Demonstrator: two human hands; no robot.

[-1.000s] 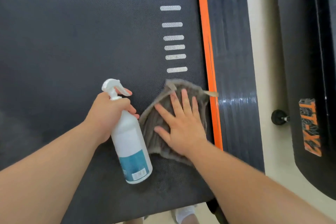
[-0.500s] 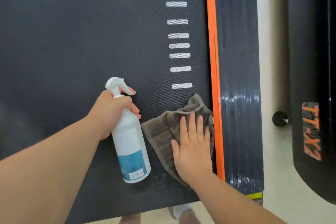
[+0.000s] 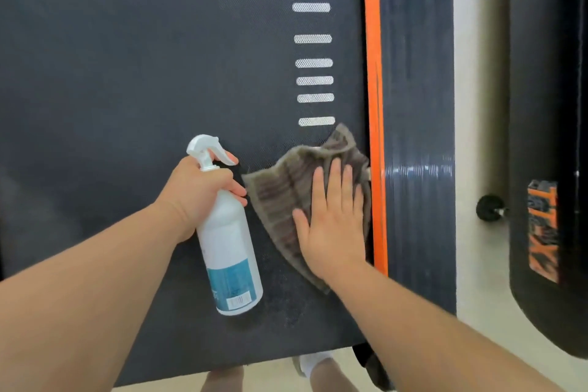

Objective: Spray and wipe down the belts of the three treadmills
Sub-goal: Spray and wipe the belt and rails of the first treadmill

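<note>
The dark belt [image 3: 143, 73] of a treadmill fills most of the frame, from the left edge to an orange stripe [image 3: 370, 73] that runs from top to bottom, right of the middle. Beside this stripe, on the belt, is a column of short white marks [image 3: 315, 64].

In the lower middle of the frame, the left grip [image 3: 203, 188] is clenched round the neck of a white spray bottle [image 3: 227, 232], with one finger on the trigger. The nozzle points to the upper part of the frame and the base, with its blue label, to the lower part. I cannot tell if the bottle touches the belt or hangs just above it.

Just to the right of the bottle, the right grip [image 3: 331, 216] lies flat, with fingers straight, and presses a grey-brown cloth [image 3: 280, 188] on the belt. The cloth is crumpled, sits directly under the lowest white mark, and its right side reaches the orange stripe.

To the right of the stripe is a dark ribbed side rail [image 3: 416, 73], then a strip of pale floor [image 3: 471, 105]. At the right edge of the frame stands a second treadmill [image 3: 547, 73] with an orange label [image 3: 542, 229], and a small black knob [image 3: 486, 207] is beside it. At the bottom edge a white sock [image 3: 313, 363] shows on the floor.
</note>
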